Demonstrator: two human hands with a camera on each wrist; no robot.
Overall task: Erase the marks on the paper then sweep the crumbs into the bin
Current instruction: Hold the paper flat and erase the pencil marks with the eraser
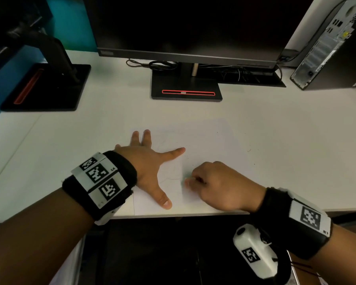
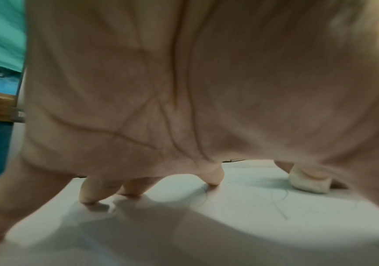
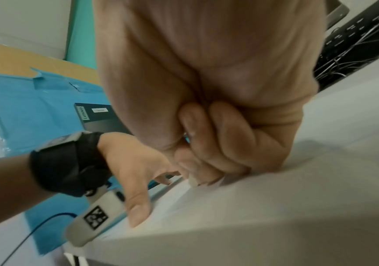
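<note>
A white sheet of paper (image 1: 203,140) lies on the desk near the front edge, with faint pencil curves (image 2: 281,201) drawn on it. My left hand (image 1: 150,161) presses flat on the sheet's left part, fingers spread. My right hand (image 1: 214,182) is curled and pinches a small white eraser (image 2: 309,183) whose tip (image 1: 186,178) touches the paper just right of the left thumb. In the right wrist view the curled right hand (image 3: 206,162) bears down on the sheet. A few dark crumbs (image 1: 249,150) dot the paper and desk to the right. No bin is in view.
A monitor on a black stand (image 1: 186,89) sits behind the paper, with cables (image 1: 162,64) under it. A second black stand (image 1: 45,87) is at the back left, a computer tower (image 1: 327,48) at the back right. The desk's front edge (image 1: 173,215) runs just below my hands.
</note>
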